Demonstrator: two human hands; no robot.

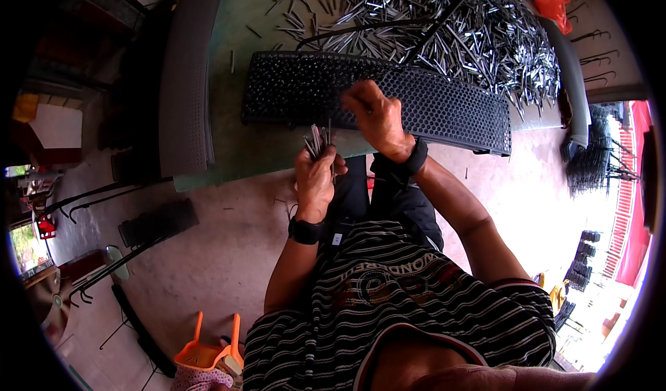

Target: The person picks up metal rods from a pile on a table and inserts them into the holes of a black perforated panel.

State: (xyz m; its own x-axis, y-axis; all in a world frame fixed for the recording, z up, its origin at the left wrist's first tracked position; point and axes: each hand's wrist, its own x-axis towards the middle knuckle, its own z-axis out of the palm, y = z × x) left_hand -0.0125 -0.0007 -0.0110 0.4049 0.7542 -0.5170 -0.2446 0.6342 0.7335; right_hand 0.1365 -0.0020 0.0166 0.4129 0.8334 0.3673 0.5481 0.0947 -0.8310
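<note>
My left hand (318, 176) is closed around a bundle of thin metal rods (317, 140), their ends sticking up past the fingers. It hovers just off the near edge of the table. Over the middle of a long black honeycomb rack (454, 107), my right hand (379, 117) is bent down with its fingers pinched together. What those fingers hold, if anything, is too small and blurred to make out. The rack's left part looks darker and speckled with glints, while open round holes show on its right part. Behind the rack lies a large heap of loose metal rods (479, 44).
The green tabletop (229, 114) carries a stack of grey perforated panels (187, 79) at its left. A dark bar (444, 20) crosses above the heap. An orange-red bag (550, 3) sits at the far right. An orange chair (201, 353) stands behind at lower left.
</note>
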